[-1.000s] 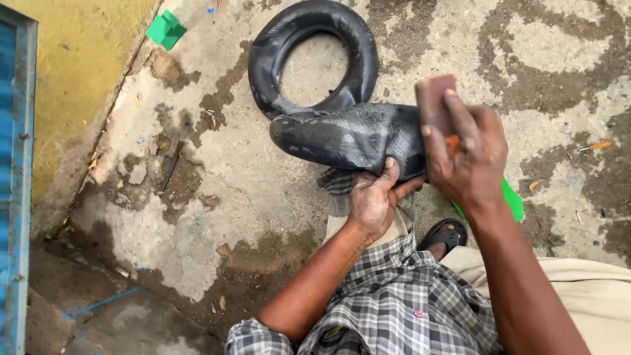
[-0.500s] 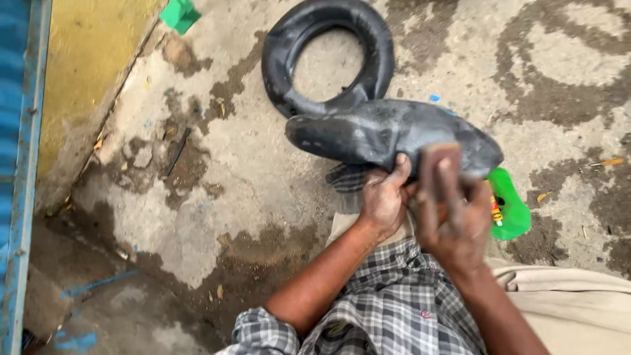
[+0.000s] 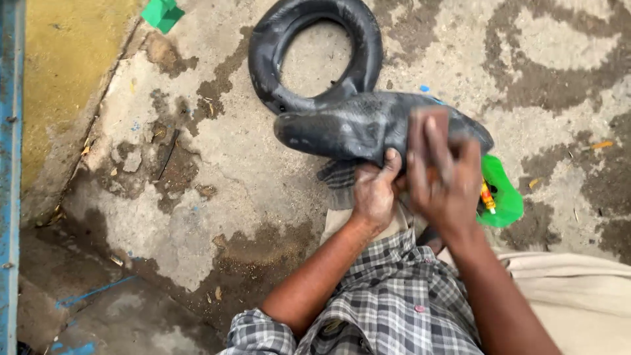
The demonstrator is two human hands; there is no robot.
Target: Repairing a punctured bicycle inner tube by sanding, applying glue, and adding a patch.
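A black rubber inner tube [image 3: 315, 72] lies on the concrete floor, one flattened section stretched across in front of me. My left hand [image 3: 374, 190] pinches the lower edge of that flattened section from below. My right hand [image 3: 444, 177] presses a small reddish-brown rubbing block [image 3: 427, 121] onto the tube's grey, scuffed surface. A green plastic lid [image 3: 503, 197] holding a small tube of glue sits on the floor just right of my right hand.
The concrete floor [image 3: 197, 184] is cracked and damp in patches. A yellow wall base [image 3: 59, 72] and a blue frame [image 3: 10, 164] run down the left. A green scrap [image 3: 163, 13] lies at the top left. My knees and checked shirt fill the bottom.
My right hand with the rubbing block slid back along the tube toward me and then up again. The left hand kept its hold. The view shifted slightly.
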